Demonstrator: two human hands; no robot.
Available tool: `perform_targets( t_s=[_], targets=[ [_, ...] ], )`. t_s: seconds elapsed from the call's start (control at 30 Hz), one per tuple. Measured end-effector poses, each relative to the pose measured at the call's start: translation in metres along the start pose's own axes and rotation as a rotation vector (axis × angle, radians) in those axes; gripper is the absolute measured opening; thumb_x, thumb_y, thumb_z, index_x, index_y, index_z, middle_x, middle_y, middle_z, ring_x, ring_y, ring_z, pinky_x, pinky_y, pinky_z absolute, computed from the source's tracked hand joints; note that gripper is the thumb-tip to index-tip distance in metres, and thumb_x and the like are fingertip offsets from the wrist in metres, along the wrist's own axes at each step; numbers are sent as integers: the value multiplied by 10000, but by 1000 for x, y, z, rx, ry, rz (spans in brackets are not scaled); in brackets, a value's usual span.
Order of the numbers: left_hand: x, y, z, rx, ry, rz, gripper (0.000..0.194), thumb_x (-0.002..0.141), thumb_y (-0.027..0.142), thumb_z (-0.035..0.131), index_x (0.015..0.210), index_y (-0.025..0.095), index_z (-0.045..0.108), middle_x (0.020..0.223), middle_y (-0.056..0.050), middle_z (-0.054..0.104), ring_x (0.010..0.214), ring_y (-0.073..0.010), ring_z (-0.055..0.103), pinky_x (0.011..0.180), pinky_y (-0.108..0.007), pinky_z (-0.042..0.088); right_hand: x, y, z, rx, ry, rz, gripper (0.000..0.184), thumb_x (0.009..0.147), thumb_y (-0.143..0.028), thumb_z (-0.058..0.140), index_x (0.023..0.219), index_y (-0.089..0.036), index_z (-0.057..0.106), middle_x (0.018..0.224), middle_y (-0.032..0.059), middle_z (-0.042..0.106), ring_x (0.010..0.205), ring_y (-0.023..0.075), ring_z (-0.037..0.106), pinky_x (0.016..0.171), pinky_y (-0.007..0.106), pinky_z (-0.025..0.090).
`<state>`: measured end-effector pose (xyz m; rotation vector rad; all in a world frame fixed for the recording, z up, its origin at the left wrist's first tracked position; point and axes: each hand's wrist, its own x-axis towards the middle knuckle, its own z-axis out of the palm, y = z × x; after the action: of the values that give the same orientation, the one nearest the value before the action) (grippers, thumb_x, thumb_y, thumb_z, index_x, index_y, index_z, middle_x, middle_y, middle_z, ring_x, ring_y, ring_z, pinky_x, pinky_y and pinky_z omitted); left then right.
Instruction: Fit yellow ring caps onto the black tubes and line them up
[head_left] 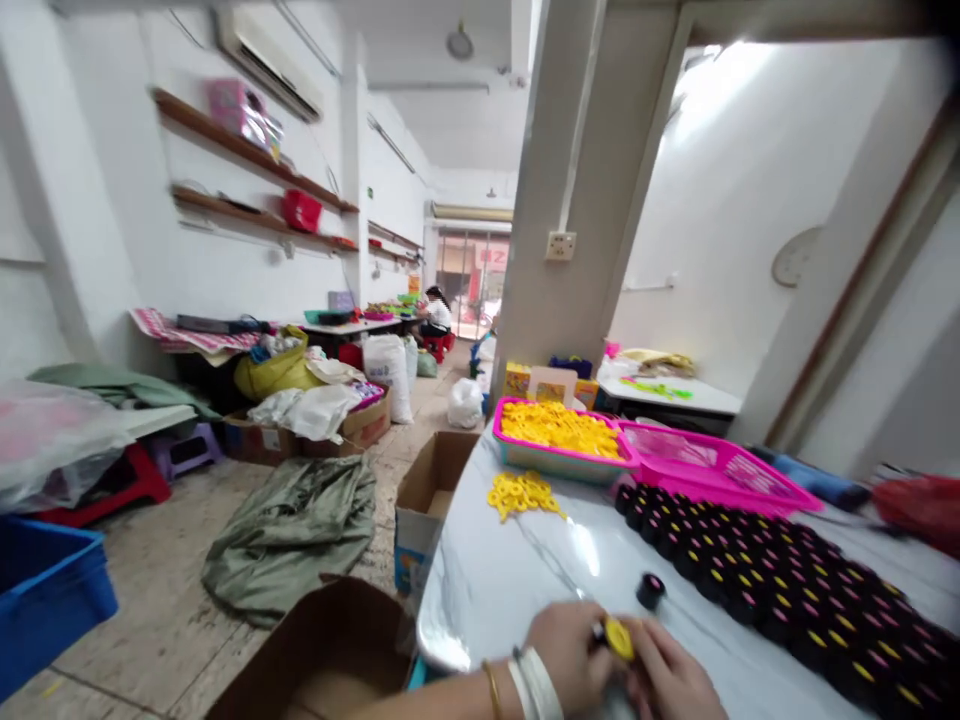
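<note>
At the bottom of the view, my left hand (566, 650) and my right hand (667, 680) meet over a white marble-patterned table (510, 590). Between them they grip a small black part with a yellow ring piece (619, 640), which is partly hidden by my fingers. A lone black cap with a pink top (651, 590) stands just beyond my hands. Further right, many black caps with pink and yellow marks (780, 580) stand in tight rows. Loose yellow ring pieces (521, 495) lie on the table, and more fill a pink-rimmed tray (559, 435).
A pink plastic basket (712, 465) sits beside the tray. Open cardboard boxes (427, 490) stand on the floor left of the table, near a green sack (289, 540) and a blue crate (45, 600). A seated person (436, 315) works at a far table.
</note>
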<state>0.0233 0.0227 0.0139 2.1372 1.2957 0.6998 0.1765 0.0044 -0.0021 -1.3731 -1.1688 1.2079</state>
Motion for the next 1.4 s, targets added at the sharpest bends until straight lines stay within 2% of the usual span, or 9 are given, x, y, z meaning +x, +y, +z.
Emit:
perform_targets(
  t_s=[0.13,0.37,0.57,0.67,0.8,0.97,1.13,1.27,1.4],
  targets=[
    [2,-2,-8,-4,-42,164,210,829,223,549,971,177,697,844,-56,665,805,-187,587,762,-282,450,-6,-21,-11,177,-104,31,381,756,-563,605,689,-188,588,616,46,592,449,137,507,368,248,373],
    [15,-15,0,-9,-153,267,184,863,237,545,972,196,687,779,-26,636,740,-168,569,731,-275,429,18,-19,-28,123,-258,266,388,639,-359,830,845,-165,565,563,-32,616,410,85,510,383,183,426],
    [8,-6,4,200,-93,178,271,907,365,503,1061,218,671,864,-55,672,793,-210,625,677,-296,438,14,-21,-25,104,-314,160,317,746,-376,760,842,-183,527,591,-78,584,456,60,521,547,238,556],
    [5,-3,6,247,-96,156,340,889,476,503,1008,209,678,835,-56,663,730,-211,622,606,-296,422,7,-18,-30,143,-345,147,279,784,-373,733,915,-179,582,743,-42,619,555,65,575,617,240,570],
    [5,-3,5,254,-74,176,304,883,423,492,975,204,682,855,-49,669,755,-209,629,613,-299,426,1,-13,-34,149,-339,76,391,736,-351,778,1055,-212,598,945,3,648,751,126,661,709,290,588],
    [7,-2,6,252,-78,129,327,865,453,508,1036,242,691,864,-50,686,786,-228,644,611,-304,418,-6,-15,-20,2,-190,16,344,752,-384,757,983,-194,587,760,-40,616,500,68,574,512,214,522],
    [10,-1,6,264,-105,88,322,867,457,525,1024,241,704,840,-58,693,783,-232,644,609,-298,405,-12,-12,-10,-80,-61,-11,357,794,-423,710,1013,-193,547,710,-64,571,427,50,530,428,187,462],
    [10,-2,5,231,-103,84,340,867,487,531,967,214,707,836,-63,694,771,-227,641,600,-288,399,-11,-11,-19,-58,-159,22,358,818,-406,693,1077,-195,564,701,-57,577,465,72,566,472,214,498],
    [9,-4,5,152,-63,63,338,818,492,609,884,172,696,794,-61,679,725,-212,620,611,-292,414,-6,-13,-34,202,-312,139,438,828,-367,693,1216,-191,590,752,-27,615,554,91,587,661,319,586]
  ],
)
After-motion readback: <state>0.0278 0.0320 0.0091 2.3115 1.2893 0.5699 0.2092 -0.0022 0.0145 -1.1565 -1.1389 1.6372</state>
